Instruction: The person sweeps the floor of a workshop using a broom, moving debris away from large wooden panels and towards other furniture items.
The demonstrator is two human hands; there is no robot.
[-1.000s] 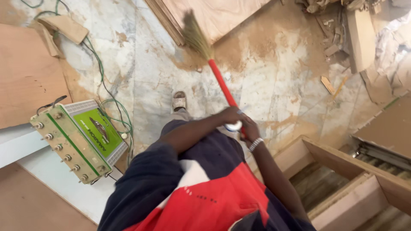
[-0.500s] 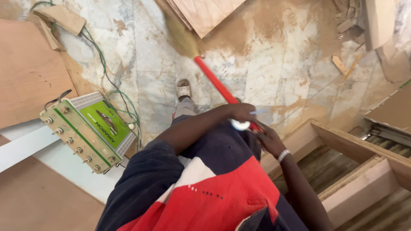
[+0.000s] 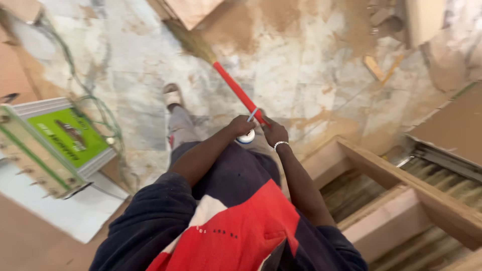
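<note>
Both hands are closed round the top of the broom [image 3: 236, 90]: the left hand [image 3: 241, 125] wraps the end with its white cap, and the right hand [image 3: 275, 133] grips just beside it. The red handle slants away to bristles resting on the dusty floor [image 3: 311, 65] beneath a leaning board [image 3: 193, 10]. Short, low strokes would probably keep dust down. Mind the green box [image 3: 55, 143] and its wires.

Both hands on a red-handled broom

The left hand [image 3: 242, 125] and right hand [image 3: 275, 133] grip the broom [image 3: 236, 90], whose bristles point to eleven o'clock across the dusty floor [image 3: 311, 65]. A green-topped box [image 3: 55, 143] sits at nine o'clock, a wooden frame [image 3: 401, 195] at four
</note>
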